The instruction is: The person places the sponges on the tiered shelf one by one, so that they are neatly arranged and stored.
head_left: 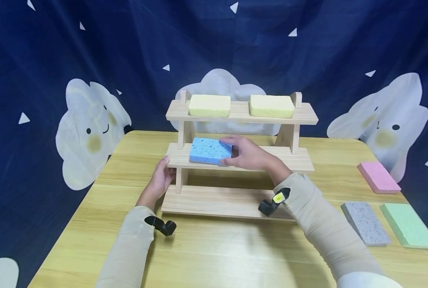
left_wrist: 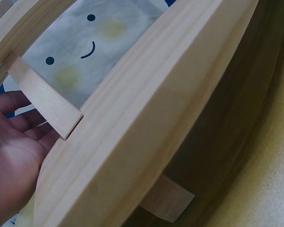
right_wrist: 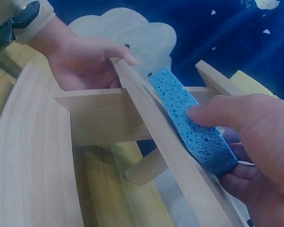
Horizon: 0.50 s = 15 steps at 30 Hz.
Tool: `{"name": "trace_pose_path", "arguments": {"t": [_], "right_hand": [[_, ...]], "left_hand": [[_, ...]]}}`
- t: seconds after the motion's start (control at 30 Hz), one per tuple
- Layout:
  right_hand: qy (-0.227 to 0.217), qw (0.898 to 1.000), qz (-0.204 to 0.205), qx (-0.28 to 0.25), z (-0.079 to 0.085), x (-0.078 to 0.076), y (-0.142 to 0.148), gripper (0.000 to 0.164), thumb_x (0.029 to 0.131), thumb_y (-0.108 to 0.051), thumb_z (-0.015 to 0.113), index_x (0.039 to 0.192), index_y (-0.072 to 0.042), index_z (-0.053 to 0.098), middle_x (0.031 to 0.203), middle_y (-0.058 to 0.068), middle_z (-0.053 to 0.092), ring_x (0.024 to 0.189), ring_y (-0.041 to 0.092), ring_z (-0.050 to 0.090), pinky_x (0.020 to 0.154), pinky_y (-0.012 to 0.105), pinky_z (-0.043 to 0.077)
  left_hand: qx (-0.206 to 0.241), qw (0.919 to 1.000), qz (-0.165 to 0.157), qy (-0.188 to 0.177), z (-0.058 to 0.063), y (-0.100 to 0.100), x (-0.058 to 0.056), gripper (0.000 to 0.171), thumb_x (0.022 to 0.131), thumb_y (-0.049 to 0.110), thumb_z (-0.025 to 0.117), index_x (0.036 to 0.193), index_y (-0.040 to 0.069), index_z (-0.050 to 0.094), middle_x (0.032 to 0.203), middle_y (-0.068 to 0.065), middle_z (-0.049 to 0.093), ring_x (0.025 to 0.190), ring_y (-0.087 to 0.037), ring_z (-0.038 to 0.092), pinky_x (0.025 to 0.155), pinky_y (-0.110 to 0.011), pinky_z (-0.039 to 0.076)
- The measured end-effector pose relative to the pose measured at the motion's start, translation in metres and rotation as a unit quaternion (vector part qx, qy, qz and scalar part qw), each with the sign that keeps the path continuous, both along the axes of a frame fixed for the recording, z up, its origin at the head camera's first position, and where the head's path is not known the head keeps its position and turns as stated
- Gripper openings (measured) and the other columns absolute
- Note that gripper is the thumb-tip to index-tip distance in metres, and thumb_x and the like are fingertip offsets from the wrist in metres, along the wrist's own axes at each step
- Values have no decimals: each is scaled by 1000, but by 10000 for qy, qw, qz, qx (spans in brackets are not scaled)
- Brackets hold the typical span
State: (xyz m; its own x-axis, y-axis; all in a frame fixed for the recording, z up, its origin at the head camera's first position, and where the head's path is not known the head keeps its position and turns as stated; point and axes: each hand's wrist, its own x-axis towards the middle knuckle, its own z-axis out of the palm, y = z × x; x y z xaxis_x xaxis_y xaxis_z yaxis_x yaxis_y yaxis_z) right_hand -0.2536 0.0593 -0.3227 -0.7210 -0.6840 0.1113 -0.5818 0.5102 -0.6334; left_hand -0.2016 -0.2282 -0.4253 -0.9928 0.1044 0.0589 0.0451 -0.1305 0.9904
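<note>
My right hand (head_left: 247, 154) pinches the right end of a blue sponge (head_left: 210, 150), which lies on the left part of the middle shelf of a three-tier wooden shelf stand (head_left: 228, 200). In the right wrist view, the thumb presses on the sponge's speckled side (right_wrist: 182, 111) and the fingers pass behind its end. My left hand (head_left: 160, 180) grips the stand at the left end of the middle shelf. The left wrist view shows its fingers (left_wrist: 21, 118) beside an upright support (left_wrist: 47, 99); the thumb is out of sight there.
Two pale yellow sponges (head_left: 209, 106) sit apart on the top shelf. To the right on the wooden table (head_left: 214, 256) lie a pink sponge (head_left: 379, 177), a grey sponge (head_left: 366, 223) and a green sponge (head_left: 409, 225). A dark blue curtain (head_left: 145, 44) with cloud faces hangs behind.
</note>
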Motion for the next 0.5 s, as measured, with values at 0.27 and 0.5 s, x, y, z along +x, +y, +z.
{"name": "trace_pose_path", "arguments": {"t": [0.27,0.5], "right_hand": [[39,9999,77,82,-1,-1,-5,69,80,-30,73,138,-4,46,140,12,45,116,21,47,101,39,38],[39,9999,114,101,-3,-1,-5,69,82,-31,72,139,-4,45,141,13,44,120,22,45,103,41,37]], "left_hand": [[-83,9999,-56,89,0,-2,0,64,100,47,22,145,2,25,126,-9,43,114,-15,47,94,-32,40],[-76,9999,-73,96,-1,-1,0,64,100,47,20,146,2,24,129,-13,42,117,-16,46,96,-34,38]]}}
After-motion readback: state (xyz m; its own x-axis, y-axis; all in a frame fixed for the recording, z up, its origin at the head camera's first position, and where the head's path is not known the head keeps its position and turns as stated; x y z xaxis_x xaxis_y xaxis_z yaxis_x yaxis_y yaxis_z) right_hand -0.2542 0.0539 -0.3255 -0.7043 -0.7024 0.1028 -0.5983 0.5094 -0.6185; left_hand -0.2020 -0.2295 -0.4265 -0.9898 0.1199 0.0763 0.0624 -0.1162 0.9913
